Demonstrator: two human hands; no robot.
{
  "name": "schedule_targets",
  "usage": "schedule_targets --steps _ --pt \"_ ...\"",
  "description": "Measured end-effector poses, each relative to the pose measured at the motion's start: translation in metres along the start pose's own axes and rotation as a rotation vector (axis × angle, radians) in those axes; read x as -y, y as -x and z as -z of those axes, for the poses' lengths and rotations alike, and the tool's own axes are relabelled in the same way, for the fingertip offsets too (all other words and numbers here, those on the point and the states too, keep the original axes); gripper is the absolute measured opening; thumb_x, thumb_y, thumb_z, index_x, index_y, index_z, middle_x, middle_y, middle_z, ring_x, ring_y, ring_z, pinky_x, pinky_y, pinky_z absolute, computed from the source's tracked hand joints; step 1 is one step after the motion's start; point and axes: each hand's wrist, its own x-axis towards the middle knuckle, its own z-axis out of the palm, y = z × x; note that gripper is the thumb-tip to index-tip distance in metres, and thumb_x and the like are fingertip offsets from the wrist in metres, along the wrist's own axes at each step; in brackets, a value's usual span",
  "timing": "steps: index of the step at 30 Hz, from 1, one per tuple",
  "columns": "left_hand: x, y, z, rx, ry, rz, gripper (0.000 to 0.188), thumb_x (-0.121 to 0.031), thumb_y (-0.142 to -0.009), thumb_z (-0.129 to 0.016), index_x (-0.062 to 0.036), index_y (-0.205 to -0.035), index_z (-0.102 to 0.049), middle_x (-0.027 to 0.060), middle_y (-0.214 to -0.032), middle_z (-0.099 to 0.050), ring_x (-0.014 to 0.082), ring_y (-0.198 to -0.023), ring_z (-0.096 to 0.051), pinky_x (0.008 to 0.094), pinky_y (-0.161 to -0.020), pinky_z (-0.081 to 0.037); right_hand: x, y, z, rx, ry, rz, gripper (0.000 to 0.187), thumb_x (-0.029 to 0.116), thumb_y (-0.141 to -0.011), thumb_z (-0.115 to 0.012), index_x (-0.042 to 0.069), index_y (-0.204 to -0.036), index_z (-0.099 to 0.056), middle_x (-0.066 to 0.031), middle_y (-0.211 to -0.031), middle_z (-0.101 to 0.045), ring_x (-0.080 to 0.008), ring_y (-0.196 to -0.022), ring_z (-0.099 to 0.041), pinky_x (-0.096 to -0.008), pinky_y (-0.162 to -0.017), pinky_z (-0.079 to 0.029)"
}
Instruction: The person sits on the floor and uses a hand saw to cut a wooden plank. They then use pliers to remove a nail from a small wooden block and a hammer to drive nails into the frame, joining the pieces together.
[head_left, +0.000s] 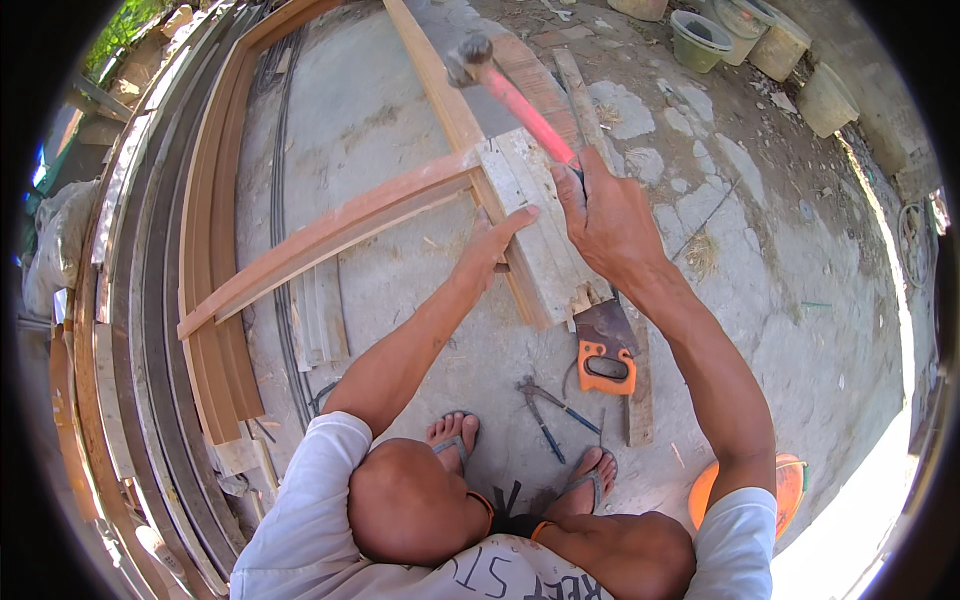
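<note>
My right hand (608, 212) is closed around the grip of a hammer (522, 110), raised with its dark metal head up and to the left over the work. My left hand (490, 245) grasps the edge of a pale, worn wooden block (540, 235), its thumb on top and its fingers partly hidden below. Against the block's far left corner meets a reddish-brown wooden rail (340, 228), part of a door-like frame lying on the ground. A handsaw (606, 348) with an orange handle rests at the block's near end. Long-handled pincers (540, 408) lie between my feet.
Long planks (160, 300) are stacked along the left, beside a brown wooden frame member (215, 250). Several buckets (700, 42) stand at the far right. An orange bowl-like container (790, 490) sits near my right elbow. A narrow board (638, 410) lies beyond the saw on cracked concrete.
</note>
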Motion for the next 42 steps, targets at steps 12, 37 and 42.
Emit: schedule_targets --steps 12,37,42 --pt "0.001 0.007 0.001 -0.017 0.004 -0.023 0.106 -0.06 -0.084 -0.081 -0.0119 -0.162 -0.028 0.0198 -0.154 -0.048 0.0378 -0.14 -0.05 0.0615 -0.109 -0.044 0.021 0.003 0.011 -0.456 -0.441 0.109 0.047 0.039 -0.112 -0.049 -0.006 -0.109 -0.062 -0.0311 -0.084 -0.069 -0.0517 -0.076 -0.069 -0.0569 -0.068 -0.05" --pt "-0.011 0.015 0.018 -0.286 -0.528 -0.187 0.118 -0.068 -0.085 -0.078 0.0059 -0.162 -0.027 0.0311 -0.155 -0.042 0.0479 -0.147 -0.04 0.0595 -0.116 -0.037 -0.234 0.344 -0.044 -0.089 0.446 -1.006 0.04 0.033 -0.103 -0.064 0.011 -0.136 -0.064 -0.0193 -0.107 -0.073 -0.0379 -0.101 -0.07 -0.0535 -0.083 -0.054" --pt "-0.058 0.004 0.004 -0.372 -0.895 -0.658 0.077 -0.058 -0.098 -0.067 0.0049 -0.141 -0.058 0.0319 -0.142 -0.053 0.0461 -0.142 -0.047 0.0495 -0.114 -0.04 -0.179 0.356 -0.062 -0.016 0.469 -0.482 0.055 0.021 -0.091 -0.073 0.007 -0.142 -0.057 -0.0167 -0.139 -0.057 -0.0352 -0.131 -0.053 -0.0535 -0.104 -0.044"
